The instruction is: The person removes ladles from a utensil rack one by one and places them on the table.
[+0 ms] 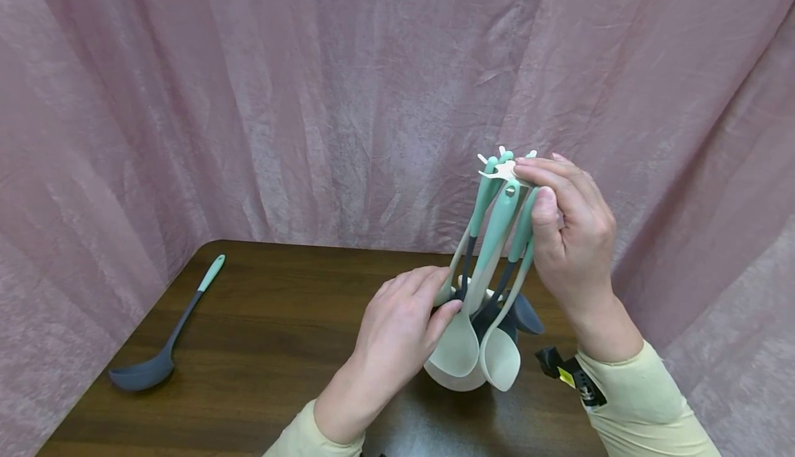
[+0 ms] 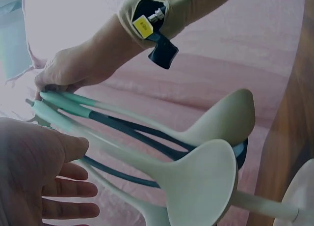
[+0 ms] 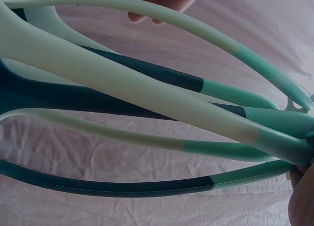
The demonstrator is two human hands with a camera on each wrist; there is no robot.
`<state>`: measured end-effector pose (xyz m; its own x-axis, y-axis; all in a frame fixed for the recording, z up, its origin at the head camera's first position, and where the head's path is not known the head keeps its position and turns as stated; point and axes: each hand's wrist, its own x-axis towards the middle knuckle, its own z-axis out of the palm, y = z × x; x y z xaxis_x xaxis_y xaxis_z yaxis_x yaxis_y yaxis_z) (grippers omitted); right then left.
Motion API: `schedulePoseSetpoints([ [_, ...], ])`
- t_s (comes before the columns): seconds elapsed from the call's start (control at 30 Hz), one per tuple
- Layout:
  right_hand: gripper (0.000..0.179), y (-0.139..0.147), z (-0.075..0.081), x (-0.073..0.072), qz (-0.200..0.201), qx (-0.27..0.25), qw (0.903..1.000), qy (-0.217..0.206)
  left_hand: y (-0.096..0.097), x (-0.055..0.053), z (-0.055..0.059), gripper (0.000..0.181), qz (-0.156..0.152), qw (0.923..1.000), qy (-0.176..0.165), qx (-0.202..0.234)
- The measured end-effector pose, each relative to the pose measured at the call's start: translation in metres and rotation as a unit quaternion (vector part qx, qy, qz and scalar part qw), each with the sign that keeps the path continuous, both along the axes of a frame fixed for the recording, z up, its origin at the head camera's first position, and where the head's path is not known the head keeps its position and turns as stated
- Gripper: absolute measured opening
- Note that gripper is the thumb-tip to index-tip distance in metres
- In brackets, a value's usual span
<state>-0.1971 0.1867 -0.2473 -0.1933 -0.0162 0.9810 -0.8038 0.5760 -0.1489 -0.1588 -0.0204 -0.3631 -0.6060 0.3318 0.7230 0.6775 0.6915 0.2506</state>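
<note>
A cream rotating utensil rack [image 1: 506, 170] stands on the table, hung round with several kitchen utensils that have mint-green handle ends. Its hooked top is gripped by my right hand [image 1: 576, 229], with fingers laid over it and the thumb beside the handles. Just left of the hanging utensils is my left hand [image 1: 400, 326]; its fingers [image 2: 71, 188] are straight and hold nothing. A cream ladle [image 2: 201, 182] and a cream pointed spoon [image 1: 502, 360] hang at the front. Dark blue utensils [image 3: 147, 71] hang among them, their heads partly hidden.
Far to the left, a dark blue ladle [image 1: 145, 374] with a mint handle end lies on the brown wooden table [image 1: 279, 346]. Pink curtains [image 1: 373, 98] hang behind the table and along its sides. The rack's round base [image 1: 456, 381] shows below the utensils.
</note>
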Motion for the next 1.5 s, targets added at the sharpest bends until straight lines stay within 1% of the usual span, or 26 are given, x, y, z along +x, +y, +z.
schedulePoseSetpoints([
  [0.3, 0.038, -0.002, 0.0, 0.0, 0.003, -0.002, 1.0, 0.0, 0.011, 0.0, 0.0, 0.041, -0.017, 0.9999, -0.003, 0.001],
  [0.43, 0.039, -0.002, 0.0, 0.0, 0.003, -0.005, 1.0, 0.003, 0.015, -0.002, -0.002, 0.04, -0.022, 0.9998, 0.0, 0.004],
  [0.7, 0.044, 0.002, -0.001, -0.003, 0.002, -0.005, 1.0, 0.005, 0.021, -0.007, -0.008, 0.037, -0.024, 0.9996, 0.014, 0.004],
  [0.8, 0.043, 0.002, -0.002, -0.004, 0.003, -0.007, 1.0, 0.004, 0.022, -0.008, -0.01, 0.035, -0.023, 0.9996, 0.014, 0.004],
  [1.1, 0.041, -0.001, -0.001, 0.0, 0.0, -0.011, 0.9999, 0.004, 0.027, -0.01, -0.014, 0.029, -0.029, 0.9994, 0.009, 0.015],
  [1.5, 0.038, -0.002, -0.001, 0.001, -0.002, -0.006, 1.0, 0.001, 0.028, -0.012, -0.017, 0.023, -0.031, 0.9992, -0.012, 0.023],
])
